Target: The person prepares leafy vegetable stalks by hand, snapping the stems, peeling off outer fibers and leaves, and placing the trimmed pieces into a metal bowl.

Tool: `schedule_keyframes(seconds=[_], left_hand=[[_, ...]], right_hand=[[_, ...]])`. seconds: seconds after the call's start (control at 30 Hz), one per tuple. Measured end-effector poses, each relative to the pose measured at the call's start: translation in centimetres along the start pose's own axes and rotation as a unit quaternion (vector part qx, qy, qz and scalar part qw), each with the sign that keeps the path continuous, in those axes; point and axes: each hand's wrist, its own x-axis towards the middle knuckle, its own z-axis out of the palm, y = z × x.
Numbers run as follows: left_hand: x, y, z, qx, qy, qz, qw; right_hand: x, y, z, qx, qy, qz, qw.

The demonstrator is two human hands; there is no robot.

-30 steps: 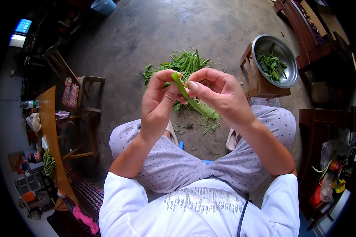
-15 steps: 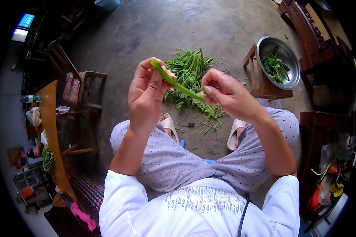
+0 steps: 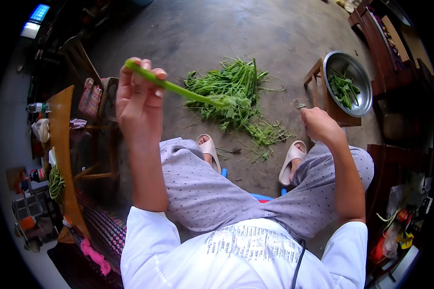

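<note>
My left hand [image 3: 141, 98] pinches a long green vegetable stem [image 3: 171, 86] near its thick end. The stem slants down to the right, its pale leafy tip over the pile. Farther right, my right hand [image 3: 319, 124] is closed, knuckles up; a small pale wisp [image 3: 299, 104] shows just beyond its fingertips, too small to name. On the floor between and beyond my feet lies a heap of green leafy stems [image 3: 222, 84], with finer trimmings [image 3: 270, 132] scattered on its near side.
A metal basin [image 3: 365, 103] holding several green stems stands on a small wooden stool [image 3: 315, 79] at the right. A wooden chair [image 3: 106, 91] and a table edge [image 3: 60, 125] are on the left. Dark wooden furniture [image 3: 383, 62] lines the right side. My slippers [image 3: 285, 168] rest on the concrete floor.
My hands have moved apart: the left went up and left with the stem, the right went right and down, off the stem's tip. The view has shifted slightly.
</note>
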Motion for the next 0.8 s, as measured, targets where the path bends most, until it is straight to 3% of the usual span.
schedule_keyframes(seconds=[0.03, 0.1, 0.23, 0.3, 0.4, 0.5, 0.8], left_hand=[[-0.1, 0.0, 0.1, -0.007, -0.004, -0.01, 1.0], [-0.7, -0.3, 0.6, 0.011, -0.017, -0.029, 0.999], [-1.8, -2.1, 2.7, 0.057, -0.02, -0.091, 0.994], [-2.4, -3.1, 3.3, 0.066, -0.009, -0.118, 0.991], [-2.9, -4.1, 4.0, 0.029, -0.022, -0.15, 0.988], [-3.2, -4.8, 4.2, -0.013, -0.024, -0.176, 0.984], [-3.6, -5.3, 4.8, -0.079, 0.019, -0.246, 0.966]], right_hand=[[0.2, -0.9, -0.5, -0.003, 0.0, -0.005, 1.0], [0.2, -3.6, -2.2, 0.196, 0.082, -0.08, 0.974], [-0.2, -9.5, -5.0, 0.299, 0.15, -0.133, 0.933], [-0.6, -11.3, -5.4, 0.417, 0.18, -0.205, 0.867], [-0.8, -12.8, -5.5, 0.4, 0.247, -0.25, 0.846], [-0.9, -13.5, -5.2, 0.413, 0.265, -0.211, 0.845], [-0.6, -13.4, -5.1, 0.421, 0.254, -0.175, 0.853]])
